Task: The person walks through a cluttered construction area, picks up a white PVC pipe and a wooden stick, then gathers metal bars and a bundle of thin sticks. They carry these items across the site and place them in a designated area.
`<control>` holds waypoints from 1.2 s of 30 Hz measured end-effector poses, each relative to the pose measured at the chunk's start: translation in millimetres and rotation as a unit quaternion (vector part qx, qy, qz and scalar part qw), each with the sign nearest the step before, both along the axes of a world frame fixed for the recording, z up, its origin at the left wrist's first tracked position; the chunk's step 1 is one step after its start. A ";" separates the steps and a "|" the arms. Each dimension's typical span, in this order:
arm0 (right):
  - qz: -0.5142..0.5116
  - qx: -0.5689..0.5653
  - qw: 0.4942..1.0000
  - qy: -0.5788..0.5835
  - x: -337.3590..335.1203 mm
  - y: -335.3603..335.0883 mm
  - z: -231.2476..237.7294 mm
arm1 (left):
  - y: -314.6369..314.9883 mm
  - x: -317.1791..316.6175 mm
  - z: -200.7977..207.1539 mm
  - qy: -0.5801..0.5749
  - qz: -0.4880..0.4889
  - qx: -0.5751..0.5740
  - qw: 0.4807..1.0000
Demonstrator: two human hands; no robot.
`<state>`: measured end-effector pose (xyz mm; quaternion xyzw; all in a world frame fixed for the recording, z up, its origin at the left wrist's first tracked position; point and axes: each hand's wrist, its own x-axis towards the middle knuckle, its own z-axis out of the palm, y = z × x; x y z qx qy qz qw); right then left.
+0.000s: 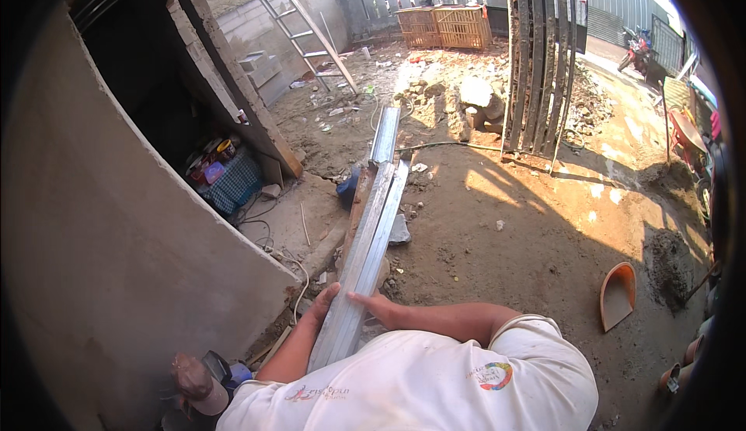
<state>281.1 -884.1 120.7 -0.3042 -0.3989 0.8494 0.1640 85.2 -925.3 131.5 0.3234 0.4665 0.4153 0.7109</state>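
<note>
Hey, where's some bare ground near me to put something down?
Mostly bare dirt lies between the bars and the orange container. It's crowded around the checkered cloth at left, and beyond the bars, where rubble lies.

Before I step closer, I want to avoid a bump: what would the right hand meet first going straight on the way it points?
The long grey bars: the right hand points leftward and is in contact with them. Past them is probably the left hand, though depth is unclear.
</note>
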 end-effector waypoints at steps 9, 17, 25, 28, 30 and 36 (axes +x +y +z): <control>-0.056 -0.046 0.995 0.070 64.3 210.9 26.6 | 221.1 77.7 72.8 0.105 -0.032 0.066 0.992; -0.140 -0.025 0.987 0.076 107.0 385.9 30.6 | 420.6 103.2 83.6 0.098 -0.168 0.031 0.980; -0.216 -0.069 0.973 0.047 132.5 580.0 6.3 | 641.2 120.9 33.3 0.240 -0.201 0.068 0.947; -0.263 -0.088 0.960 0.020 138.3 638.1 13.7 | 715.1 134.6 48.4 0.184 -0.253 0.043 0.949; -0.279 -0.097 0.955 -0.003 140.9 679.8 21.3 | 763.4 137.8 37.1 0.142 -0.260 0.031 0.955; -0.257 -0.102 0.961 -0.003 163.6 825.2 21.4 | 908.6 159.0 13.2 0.186 -0.269 0.062 0.943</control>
